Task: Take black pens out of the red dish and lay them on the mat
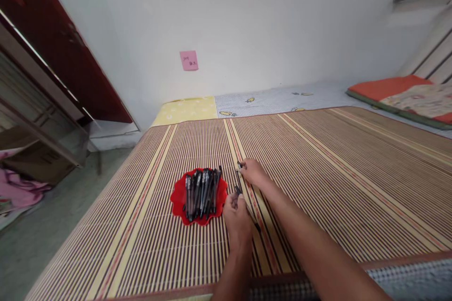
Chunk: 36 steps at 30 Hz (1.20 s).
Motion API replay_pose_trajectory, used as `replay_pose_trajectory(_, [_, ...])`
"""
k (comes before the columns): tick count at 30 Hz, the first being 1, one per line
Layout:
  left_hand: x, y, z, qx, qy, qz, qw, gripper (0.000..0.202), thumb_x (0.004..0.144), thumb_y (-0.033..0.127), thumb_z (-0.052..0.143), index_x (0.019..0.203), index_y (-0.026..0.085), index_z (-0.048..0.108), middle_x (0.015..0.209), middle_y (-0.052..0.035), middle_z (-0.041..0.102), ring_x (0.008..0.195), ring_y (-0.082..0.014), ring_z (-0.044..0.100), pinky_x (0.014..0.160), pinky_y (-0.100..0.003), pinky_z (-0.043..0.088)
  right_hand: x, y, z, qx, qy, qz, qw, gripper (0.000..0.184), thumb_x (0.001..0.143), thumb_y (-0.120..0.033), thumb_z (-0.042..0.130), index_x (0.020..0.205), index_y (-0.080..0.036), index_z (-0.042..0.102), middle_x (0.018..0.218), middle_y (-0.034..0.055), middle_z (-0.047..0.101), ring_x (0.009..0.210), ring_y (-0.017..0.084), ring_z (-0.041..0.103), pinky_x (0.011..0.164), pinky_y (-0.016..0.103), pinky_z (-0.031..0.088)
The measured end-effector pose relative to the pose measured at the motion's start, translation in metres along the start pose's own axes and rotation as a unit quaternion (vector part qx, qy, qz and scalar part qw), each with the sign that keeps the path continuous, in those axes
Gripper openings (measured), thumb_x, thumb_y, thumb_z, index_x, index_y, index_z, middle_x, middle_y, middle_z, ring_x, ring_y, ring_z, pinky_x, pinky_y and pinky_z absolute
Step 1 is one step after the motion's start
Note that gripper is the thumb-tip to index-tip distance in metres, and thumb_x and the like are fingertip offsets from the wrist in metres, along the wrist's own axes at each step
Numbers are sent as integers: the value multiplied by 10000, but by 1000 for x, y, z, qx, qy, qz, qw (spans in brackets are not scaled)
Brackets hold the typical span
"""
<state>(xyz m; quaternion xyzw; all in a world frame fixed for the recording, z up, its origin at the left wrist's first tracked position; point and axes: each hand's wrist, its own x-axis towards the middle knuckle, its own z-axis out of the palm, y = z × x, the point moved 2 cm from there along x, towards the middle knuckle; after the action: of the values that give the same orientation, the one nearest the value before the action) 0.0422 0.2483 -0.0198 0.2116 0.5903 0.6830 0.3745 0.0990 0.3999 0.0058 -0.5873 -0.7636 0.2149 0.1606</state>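
My left hand [236, 209] is closed on a black-capped pen [253, 221], which slants down to the right beyond the fingers. Just above and to the right, the fingers of my right hand [252, 170] pinch a small dark piece [239, 165]; it looks like part of a pen, but its full shape is unclear. A thin dark line runs from there towards my left hand. Left of both hands, a red scalloped plate [175, 195] carries a bundle of several black pens [201, 193], lying side by side with their ends roughly towards me.
A striped bamboo mat [169, 254] covers the bed beneath the plate. Folded orange bedding [388, 88] lies at the far right. A pink note [189, 60] is stuck on the white wall. On the floor at left are a cardboard box [45, 160] and pink cloth [21, 190].
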Motion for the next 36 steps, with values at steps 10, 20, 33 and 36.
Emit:
replay_pose_trajectory(10, [1, -3, 2, -26, -6, 0, 1000, 254, 722, 363, 657, 834, 135, 653, 781, -82, 724, 737, -211, 669, 709, -322, 510, -1, -4, 10, 36, -2, -5, 999, 185, 823, -141, 616, 969, -137, 731, 957, 116, 748, 859, 211, 668, 669, 261, 389])
replay_pose_trajectory(20, [5, -9, -2, -7, -18, -4, 1000, 329, 743, 363, 685, 956, 117, 733, 932, -119, 763, 873, -234, 707, 801, -334, 533, -59, 20, -14, 185, -66, -56, 979, 190, 873, -221, 555, 954, -137, 704, 861, 62, 727, 774, 158, 665, 693, 240, 470])
replay_pose_trajectory(33, [5, -7, -1, 25, -20, 37, 999, 413, 809, 404, 609, 1076, 94, 667, 1021, -157, 732, 964, -266, 686, 867, -382, 520, -100, 32, 4, 312, -69, -22, 947, 150, 731, -209, 687, 867, -161, 646, 548, -85, 453, 503, 105, 430, 489, 227, 293])
replay_pose_trajectory(36, [2, -4, -1, 41, -18, 44, 998, 387, 831, 393, 573, 1080, 108, 654, 1013, -147, 725, 955, -263, 682, 868, -390, 515, -85, 30, 0, 205, -40, -25, 978, 145, 725, -193, 704, 865, -159, 682, 570, -54, 525, 547, 127, 491, 521, 236, 315])
